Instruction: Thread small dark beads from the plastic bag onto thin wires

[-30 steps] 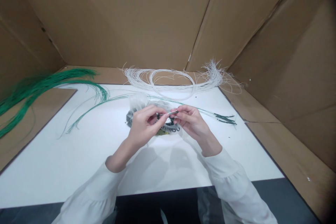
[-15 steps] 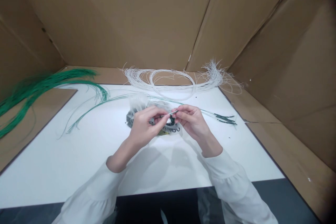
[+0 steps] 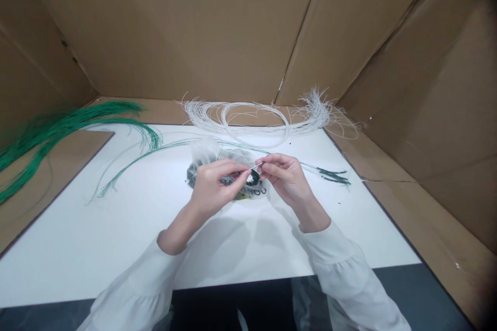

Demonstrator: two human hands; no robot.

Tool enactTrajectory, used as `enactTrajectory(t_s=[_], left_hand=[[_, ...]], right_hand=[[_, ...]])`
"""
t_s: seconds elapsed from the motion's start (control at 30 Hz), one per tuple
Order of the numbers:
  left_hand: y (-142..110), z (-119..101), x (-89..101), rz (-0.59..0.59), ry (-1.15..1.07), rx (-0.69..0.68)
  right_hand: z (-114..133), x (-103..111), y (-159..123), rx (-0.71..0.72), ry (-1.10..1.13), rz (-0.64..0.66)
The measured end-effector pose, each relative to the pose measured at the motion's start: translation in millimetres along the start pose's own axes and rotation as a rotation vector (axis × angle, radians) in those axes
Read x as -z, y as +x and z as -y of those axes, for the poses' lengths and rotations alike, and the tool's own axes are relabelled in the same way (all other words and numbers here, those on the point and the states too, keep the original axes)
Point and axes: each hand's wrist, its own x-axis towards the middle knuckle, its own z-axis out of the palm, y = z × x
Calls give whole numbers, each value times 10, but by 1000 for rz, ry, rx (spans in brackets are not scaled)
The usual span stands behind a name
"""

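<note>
Above a clear plastic bag (image 3: pixel 205 151) holding dark beads (image 3: pixel 254 178), both hands are raised close together. A short length of thin pale strand (image 3: pixel 255 167) spans the gap between their fingertips. My left hand (image 3: pixel 217 183) is closed, thumb and forefinger pinching that strand. My right hand (image 3: pixel 285 178) is closed too, its thumb and forefinger pinched at the strand's other end around a tiny dark piece, probably a bead. What else the curled fingers cover is hidden. Printed letters and a yellow patch show on the bag's front.
Thin green strands (image 3: pixel 135 159) arc behind the bag, their right ends strung with dark beads (image 3: pixel 334 175). A bundle of green strands (image 3: pixel 66 124) lies at the left. Coiled white strands (image 3: pixel 252 124) lie at the back. Cardboard walls (image 3: pixel 186 31) surround the white tabletop (image 3: pixel 97 248).
My right hand has shifted slightly to the right, and a little more of the beads in the bag shows between the hands. My left hand has stayed nearly still.
</note>
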Motion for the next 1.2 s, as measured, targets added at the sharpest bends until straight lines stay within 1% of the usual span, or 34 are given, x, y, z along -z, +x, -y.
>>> enactTrajectory(t_s=[0.33, 0.67, 0.87, 1.03, 1.2], left_hand=[[-8, 33, -3, 13, 52, -24], [-4, 44, -6, -2, 109, -17], [6, 52, 5, 3, 136, -18], [-8, 82, 4, 46, 153, -41], [-13, 88, -14, 137, 131, -23]], right_hand=[[-27, 33, 2, 92, -123, 5], [1, 40, -7, 189, -324, -30], [10, 54, -15, 211, -442, -29], [-14, 67, -11, 228, -488, -10], [-42, 68, 4, 187, -482, 66]])
